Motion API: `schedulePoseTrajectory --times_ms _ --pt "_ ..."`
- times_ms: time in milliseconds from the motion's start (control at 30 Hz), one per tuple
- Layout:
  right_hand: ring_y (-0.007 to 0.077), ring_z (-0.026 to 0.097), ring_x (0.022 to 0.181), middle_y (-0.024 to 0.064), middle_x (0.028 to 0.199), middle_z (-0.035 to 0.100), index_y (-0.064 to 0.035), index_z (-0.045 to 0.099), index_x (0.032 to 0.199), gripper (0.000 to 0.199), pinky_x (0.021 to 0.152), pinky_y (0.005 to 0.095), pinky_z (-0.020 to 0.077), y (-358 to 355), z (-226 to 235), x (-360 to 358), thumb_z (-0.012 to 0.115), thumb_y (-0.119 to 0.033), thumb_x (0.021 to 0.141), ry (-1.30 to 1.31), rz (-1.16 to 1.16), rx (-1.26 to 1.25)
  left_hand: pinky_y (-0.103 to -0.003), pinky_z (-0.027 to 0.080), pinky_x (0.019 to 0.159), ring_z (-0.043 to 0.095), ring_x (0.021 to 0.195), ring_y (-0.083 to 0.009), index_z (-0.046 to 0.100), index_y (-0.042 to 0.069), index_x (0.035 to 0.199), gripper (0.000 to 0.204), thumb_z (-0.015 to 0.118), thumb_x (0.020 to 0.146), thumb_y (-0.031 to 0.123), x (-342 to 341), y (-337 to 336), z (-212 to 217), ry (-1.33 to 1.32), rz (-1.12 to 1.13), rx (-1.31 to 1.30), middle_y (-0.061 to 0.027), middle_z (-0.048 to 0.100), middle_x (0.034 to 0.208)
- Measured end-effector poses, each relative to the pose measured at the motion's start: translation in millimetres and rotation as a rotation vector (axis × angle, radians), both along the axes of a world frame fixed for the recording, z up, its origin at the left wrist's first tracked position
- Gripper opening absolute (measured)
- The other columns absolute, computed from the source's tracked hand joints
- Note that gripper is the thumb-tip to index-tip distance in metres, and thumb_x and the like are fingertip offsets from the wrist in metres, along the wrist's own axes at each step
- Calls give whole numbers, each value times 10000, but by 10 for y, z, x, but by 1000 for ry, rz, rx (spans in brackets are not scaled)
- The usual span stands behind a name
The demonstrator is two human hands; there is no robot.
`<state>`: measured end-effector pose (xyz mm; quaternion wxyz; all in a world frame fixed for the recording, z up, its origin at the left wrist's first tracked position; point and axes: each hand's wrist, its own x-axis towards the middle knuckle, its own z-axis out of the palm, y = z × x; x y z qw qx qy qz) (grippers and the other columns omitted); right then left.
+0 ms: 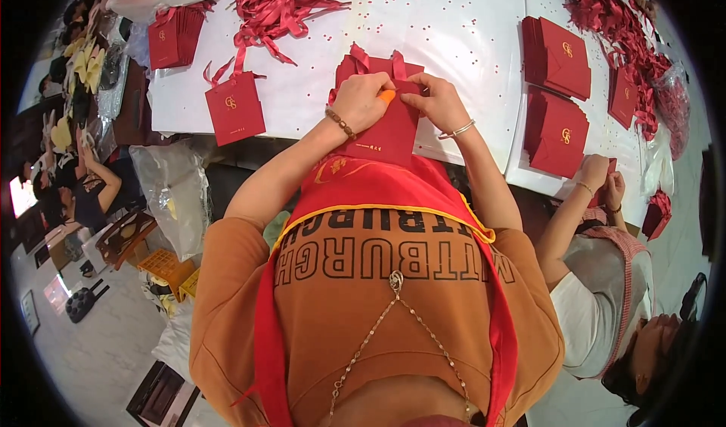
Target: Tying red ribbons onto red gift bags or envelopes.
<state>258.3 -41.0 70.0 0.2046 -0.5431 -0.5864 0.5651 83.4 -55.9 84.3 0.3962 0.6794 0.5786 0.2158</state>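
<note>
A red paper gift bag [387, 141] with gold print lies at the table's near edge, in front of my chest. My left hand [361, 103] is closed on its upper part, fingers curled. A small orange piece [387, 95] shows at that hand's fingertips; whether it is a finger cover or a tool I cannot tell. My right hand [441, 105] pinches the bag's upper right edge between thumb and fingers. Red ribbon handles [398, 65] rise just beyond my hands, over more red bag material partly hidden behind.
A single red bag [235, 109] and a bag stack [175, 40] stand left. Loose red ribbons [283, 5] are heaped at the back. More bag stacks [557, 56] lie right, near a co-worker's hands [597, 176]. Small red dots litter the white table [454, 45].
</note>
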Motion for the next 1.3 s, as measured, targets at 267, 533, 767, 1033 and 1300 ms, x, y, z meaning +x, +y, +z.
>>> schedulePoseTrajectory --times_ms 267,533,767,1033,1300 --pt "153 553 540 98 663 597 -29 597 984 289 536 281 444 -59 -10 -16 664 -154 733 -23 -5 127 -366 451 558 601 608 -285 583 5 759 102 557 761 104 32 -36 -10 156 -36 173 -152 602 658" --pt "179 559 582 105 684 601 -61 601 962 272 565 300 439 -105 -100 -38 670 -161 719 33 -34 225 -373 446 529 592 592 -298 576 6 745 87 561 761 90 33 -49 -2 115 32 147 -159 598 644" --pt "183 537 581 108 712 603 -31 582 922 231 553 288 431 -177 -46 -79 663 -123 726 -80 -67 359 -426 444 548 573 626 -329 518 22 749 66 557 714 64 142 -111 -11 312 -45 417 -149 576 691" --pt "299 591 728 145 829 620 -28 581 924 220 649 342 462 -179 3 -96 641 -101 726 -26 -60 341 -412 436 576 568 650 -307 549 35 739 89 538 734 124 91 -100 106 345 -125 464 -124 567 688" --pt "246 599 722 120 843 616 -21 598 916 188 637 298 467 -180 69 -281 645 -78 743 -21 69 593 -282 379 529 464 545 -123 640 36 802 227 524 791 231 -335 570 264 150 -348 -487 -35 538 607"
